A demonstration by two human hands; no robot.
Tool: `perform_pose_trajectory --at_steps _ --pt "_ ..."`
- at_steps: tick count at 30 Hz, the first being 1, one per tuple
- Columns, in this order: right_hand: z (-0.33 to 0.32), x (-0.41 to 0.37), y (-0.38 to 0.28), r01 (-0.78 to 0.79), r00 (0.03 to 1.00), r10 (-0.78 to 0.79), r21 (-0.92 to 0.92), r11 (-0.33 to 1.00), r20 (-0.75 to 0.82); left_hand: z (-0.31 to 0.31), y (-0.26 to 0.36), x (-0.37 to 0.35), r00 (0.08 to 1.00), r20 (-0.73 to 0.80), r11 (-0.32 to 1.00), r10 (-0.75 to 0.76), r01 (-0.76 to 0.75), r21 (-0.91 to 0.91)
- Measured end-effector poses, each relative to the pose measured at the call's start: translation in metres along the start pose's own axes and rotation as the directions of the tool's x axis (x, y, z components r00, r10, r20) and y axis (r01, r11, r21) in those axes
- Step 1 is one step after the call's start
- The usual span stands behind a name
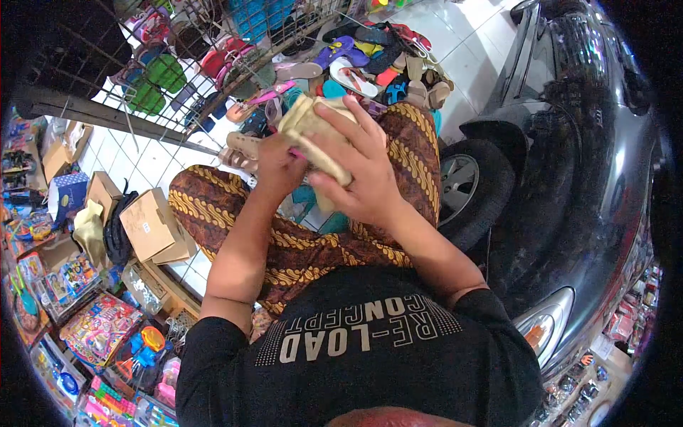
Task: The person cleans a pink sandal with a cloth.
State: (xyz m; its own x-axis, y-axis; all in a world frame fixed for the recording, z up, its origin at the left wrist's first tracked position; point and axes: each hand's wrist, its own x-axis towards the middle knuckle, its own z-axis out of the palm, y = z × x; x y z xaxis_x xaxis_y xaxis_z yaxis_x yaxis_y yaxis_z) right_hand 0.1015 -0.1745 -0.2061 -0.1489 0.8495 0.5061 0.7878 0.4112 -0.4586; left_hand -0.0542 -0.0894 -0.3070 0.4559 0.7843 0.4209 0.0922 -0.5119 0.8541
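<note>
A folded beige cloth (302, 121) is held up in front of my crossed legs. My right hand (363, 167) lies over the cloth with its fingers bent around it. On the other side, my left hand (281, 167) is closed at the cloth's lower left edge. A small bright pink piece (297, 152) shows beside my left fingers; most of what that hand holds is hidden. Just beyond my hands lies a heap of sandals, among them a white sandal (353, 77) and a purple sandal (341, 52).
A black car (569, 192) stands close on my right, its front wheel (462, 181) near my knee. A metal grid rack (213, 71) crosses the upper left. Open cardboard boxes (151, 224) and packaged toys (99, 327) crowd the left side.
</note>
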Motion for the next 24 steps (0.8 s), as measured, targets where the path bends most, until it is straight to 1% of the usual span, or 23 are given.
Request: perform_pose_trajectory --at_steps 2,3,6,7,8,10,11,13,14,15,16,18,19,21,22,24 --pt "0.012 -0.001 0.007 -0.026 0.996 0.033 0.093 0.995 -0.078 -0.001 -0.002 -0.002 0.997 0.070 0.993 -0.017 0.008 0.115" --pt "0.019 -0.004 0.011 -0.037 0.992 0.053 0.138 0.990 -0.115 0.000 -0.001 -0.003 0.997 0.065 0.991 0.039 -0.046 0.124" --pt "0.032 -0.015 0.024 -0.117 0.975 0.181 0.392 0.912 -0.132 0.000 0.016 0.003 0.996 0.079 0.999 0.029 -0.032 0.035" --pt "0.034 -0.017 0.021 -0.152 0.951 0.260 0.482 0.863 -0.165 0.003 0.016 0.004 0.997 0.053 0.999 0.050 -0.051 0.013" --pt "0.032 -0.017 0.020 -0.255 0.903 0.411 0.610 0.750 -0.128 0.005 0.022 0.004 0.999 0.024 0.998 0.044 -0.043 -0.042" --pt "0.030 -0.013 0.018 -0.395 0.751 0.660 0.808 0.438 0.009 0.006 0.038 0.007 0.999 -0.032 0.988 0.032 -0.036 -0.153" --pt "0.033 -0.012 0.021 -0.337 0.777 0.630 0.843 0.420 -0.004 0.007 0.037 0.009 0.996 -0.052 0.980 0.072 -0.080 -0.181" --pt "0.027 -0.014 0.022 -0.436 0.723 0.675 0.855 0.281 0.147 0.009 0.033 0.013 0.985 -0.096 0.958 0.142 -0.161 -0.236" --pt "0.023 -0.014 0.022 -0.484 0.692 0.686 0.850 0.210 0.225 0.009 0.032 0.014 0.986 -0.085 0.958 0.146 -0.162 -0.234" --pt "0.021 -0.013 0.023 -0.524 0.618 0.724 0.847 0.088 0.307 0.007 0.031 0.015 0.986 -0.074 0.959 0.150 -0.163 -0.233" --pt "0.022 -0.015 0.027 -0.532 0.568 0.738 0.847 -0.009 0.365 0.007 0.032 0.015 0.986 -0.062 0.959 0.155 -0.165 -0.231" --pt "0.024 -0.014 0.031 -0.519 0.470 0.746 0.831 -0.199 0.472 0.007 0.031 0.015 0.994 -0.030 0.969 0.105 -0.109 -0.221" --pt "0.022 -0.011 0.027 -0.505 0.525 0.758 0.858 -0.089 0.388 0.007 0.030 0.015 0.997 -0.014 0.973 0.081 -0.082 -0.214" --pt "0.018 -0.006 0.012 -0.462 0.627 0.747 0.877 0.129 0.221 0.006 0.030 0.018 0.997 0.020 0.985 0.079 -0.075 -0.153" --pt "0.020 -0.008 0.013 -0.478 0.644 0.744 0.853 0.209 0.179 0.005 0.030 0.018 0.996 0.037 0.990 0.076 -0.071 -0.120" --pt "0.023 -0.012 0.016 -0.498 0.683 0.725 0.787 0.366 0.095 0.009 0.027 0.018 0.997 0.023 0.989 0.070 -0.066 -0.136"
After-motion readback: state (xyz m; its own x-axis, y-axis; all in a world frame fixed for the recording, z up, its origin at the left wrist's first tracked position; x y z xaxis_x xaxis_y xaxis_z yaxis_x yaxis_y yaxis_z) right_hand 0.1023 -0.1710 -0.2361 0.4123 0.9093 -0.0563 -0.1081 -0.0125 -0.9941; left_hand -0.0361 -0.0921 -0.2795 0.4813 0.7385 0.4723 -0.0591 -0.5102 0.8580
